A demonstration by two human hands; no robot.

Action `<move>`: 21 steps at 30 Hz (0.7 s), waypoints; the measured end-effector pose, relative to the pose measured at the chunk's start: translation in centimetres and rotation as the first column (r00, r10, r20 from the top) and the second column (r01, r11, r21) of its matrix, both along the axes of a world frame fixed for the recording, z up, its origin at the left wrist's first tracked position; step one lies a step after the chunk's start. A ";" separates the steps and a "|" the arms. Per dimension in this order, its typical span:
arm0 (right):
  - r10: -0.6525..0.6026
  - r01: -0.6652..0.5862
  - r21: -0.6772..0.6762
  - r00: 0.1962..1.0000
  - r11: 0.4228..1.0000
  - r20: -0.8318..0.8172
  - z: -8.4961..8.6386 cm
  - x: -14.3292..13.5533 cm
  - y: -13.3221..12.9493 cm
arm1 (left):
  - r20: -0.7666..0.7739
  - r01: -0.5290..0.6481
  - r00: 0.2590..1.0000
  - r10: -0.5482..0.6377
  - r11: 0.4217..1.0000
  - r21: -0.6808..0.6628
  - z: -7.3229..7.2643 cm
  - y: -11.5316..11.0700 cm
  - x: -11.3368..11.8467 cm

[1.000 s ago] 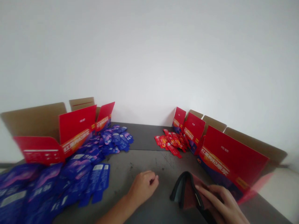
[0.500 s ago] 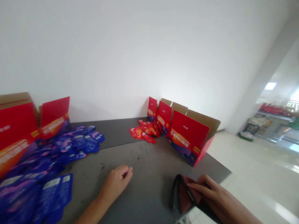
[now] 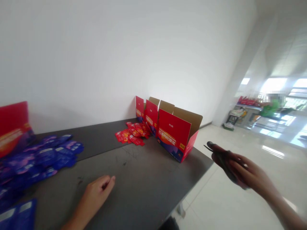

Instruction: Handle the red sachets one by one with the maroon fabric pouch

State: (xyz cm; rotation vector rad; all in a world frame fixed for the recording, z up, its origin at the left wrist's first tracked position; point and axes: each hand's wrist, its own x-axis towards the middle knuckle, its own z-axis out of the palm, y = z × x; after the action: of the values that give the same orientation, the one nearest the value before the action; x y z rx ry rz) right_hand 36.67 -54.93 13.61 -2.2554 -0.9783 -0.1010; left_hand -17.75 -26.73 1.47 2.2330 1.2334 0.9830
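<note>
Over the dark table, my left hand is curled into a loose fist, with nothing showing in it. My right hand is out past the table's right edge, above the floor. Its fingers close round a dark reddish-brown folded item with black edging, blurred, its exact kind unclear. Left of my left hand lies a heap of blue sachets. A smaller pile of red sachets lies farther back, against the printed red cartons.
An open red carton stands near the table's right end, with more open cartons behind it. Another red carton is at the far left. A white wall closes the back. Across the pale floor, a person in green is near shelving.
My right hand has swung right and up, away from the table, carrying the reddish-brown item. The view has turned right. My left hand stays curled over the table.
</note>
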 end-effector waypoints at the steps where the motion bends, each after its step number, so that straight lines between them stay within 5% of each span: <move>1: -0.046 0.045 -0.029 0.998 0.999 -0.040 0.6 -0.5 0.8 | 0.000 -0.004 1.000 0.004 1.000 -0.005 0.0 0.0 -0.1; 5: -0.127 0.126 -0.088 0.992 0.988 -0.003 0.9 -3.2 5.3 | -0.016 -0.017 1.000 0.016 0.999 -0.030 0.1 0.1 -0.1; 11: 0.014 -0.014 -0.292 1.000 0.956 -0.002 -4.4 -6.4 11.2 | -0.051 -0.006 0.999 0.003 0.998 -0.057 -0.4 0.5 0.1; 21: -0.001 0.011 -0.253 0.999 0.967 0.040 -5.7 -6.4 12.6 | -0.047 0.017 0.999 -0.017 1.000 -0.003 -0.7 0.3 -0.2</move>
State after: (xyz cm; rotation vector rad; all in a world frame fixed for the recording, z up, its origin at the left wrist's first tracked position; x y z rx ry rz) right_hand 30.28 -42.33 7.89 -2.4977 -1.0558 -0.0236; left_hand -17.97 -26.39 0.77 2.2732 1.2331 0.9265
